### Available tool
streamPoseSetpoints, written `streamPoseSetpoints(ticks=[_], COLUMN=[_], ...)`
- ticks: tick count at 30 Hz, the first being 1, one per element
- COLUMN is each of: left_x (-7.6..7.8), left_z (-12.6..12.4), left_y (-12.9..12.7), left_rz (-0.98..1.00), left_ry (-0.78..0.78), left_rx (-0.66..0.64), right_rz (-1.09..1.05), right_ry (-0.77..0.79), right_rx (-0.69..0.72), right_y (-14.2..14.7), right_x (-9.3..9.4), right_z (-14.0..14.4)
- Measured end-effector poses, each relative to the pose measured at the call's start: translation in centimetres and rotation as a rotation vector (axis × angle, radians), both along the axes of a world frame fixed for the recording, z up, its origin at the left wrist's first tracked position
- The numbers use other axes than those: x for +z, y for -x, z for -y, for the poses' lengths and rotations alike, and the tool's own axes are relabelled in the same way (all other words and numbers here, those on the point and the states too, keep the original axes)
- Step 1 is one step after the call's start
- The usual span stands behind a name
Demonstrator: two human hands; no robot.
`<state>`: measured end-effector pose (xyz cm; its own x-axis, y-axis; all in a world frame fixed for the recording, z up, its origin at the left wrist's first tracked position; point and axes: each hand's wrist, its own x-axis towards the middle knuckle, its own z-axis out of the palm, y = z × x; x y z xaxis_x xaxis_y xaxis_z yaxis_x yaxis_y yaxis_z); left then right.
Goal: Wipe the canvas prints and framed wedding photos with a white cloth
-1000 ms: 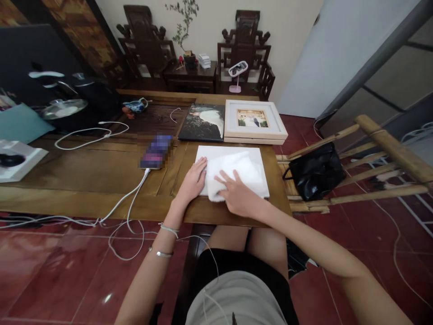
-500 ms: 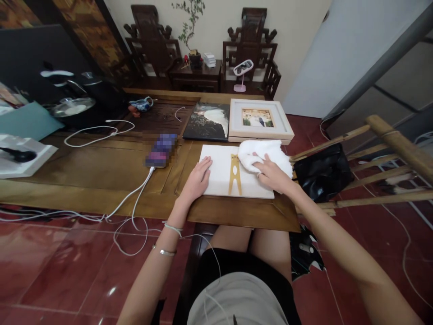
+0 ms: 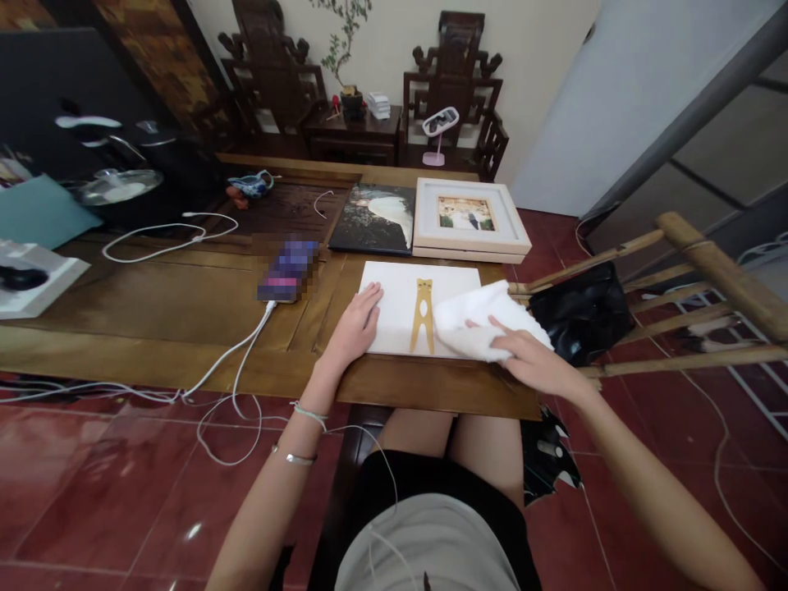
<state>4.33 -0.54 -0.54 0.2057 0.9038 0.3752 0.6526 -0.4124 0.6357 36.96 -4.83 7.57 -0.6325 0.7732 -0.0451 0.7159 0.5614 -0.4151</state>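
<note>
A flat white board [image 3: 391, 308] lies near the table's front edge, with a yellow figure with a cat-like head and two long legs [image 3: 422, 315] on its middle. My left hand [image 3: 357, 324] rests on the board's left edge, fingers stretched out. Under my right hand [image 3: 529, 357] is a white cloth [image 3: 486, 312], bunched at the fingers and spread over the board's right side, partly past its edge. The cloth hides that part of the board.
Behind the board lie a dark photo panel [image 3: 377, 217] and a pale picture frame [image 3: 471, 213]. A phone [image 3: 288, 271] with a white cable [image 3: 249, 338] is to the left. A bamboo chair [image 3: 707, 263] holding a black bag [image 3: 575, 316] stands right of the table [image 3: 185, 312].
My right hand has drawn the cloth toward me and slightly right, from the board's back right to its front right. My left hand stays on the left edge.
</note>
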Motion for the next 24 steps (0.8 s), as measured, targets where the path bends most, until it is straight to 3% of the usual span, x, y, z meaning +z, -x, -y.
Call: streamPoseSetpoints(ticks=[3,6,9,13,17,24], left_x=[0.1,0.1,0.0,-0.1,0.7,3.9], left_z=[0.2,0.6,1.1,1.2,0.6,0.3], left_y=[-0.1,-0.3,-0.4,-0.1,0.6,1.3], left_rz=[0.02,0.029,0.027,0.105,0.347,0.919], left_ry=[-0.023,-0.06,-0.083,-0.026,0.158,0.407], left_rx=[0.009,0.115,0.253,0.258,0.241,0.101], right_rz=[-0.066,-0.109,-0.084,-0.083,-0.204,-0.243], right_ry=[-0.081,-0.188,-0.251,-0.196,-0.107,-0.108], right_rx=[-0.135,-0.189,-0.148,0.035,0.156,0.101], right_y=[0.3,2.1,3.5,3.2,1.9,0.9], right_x=[-1.7,-2.6,-2.6,-1.6,-1.2,-2.0], right_z=[-3.5,-4.9,-3.4,0.7,3.2,3.0])
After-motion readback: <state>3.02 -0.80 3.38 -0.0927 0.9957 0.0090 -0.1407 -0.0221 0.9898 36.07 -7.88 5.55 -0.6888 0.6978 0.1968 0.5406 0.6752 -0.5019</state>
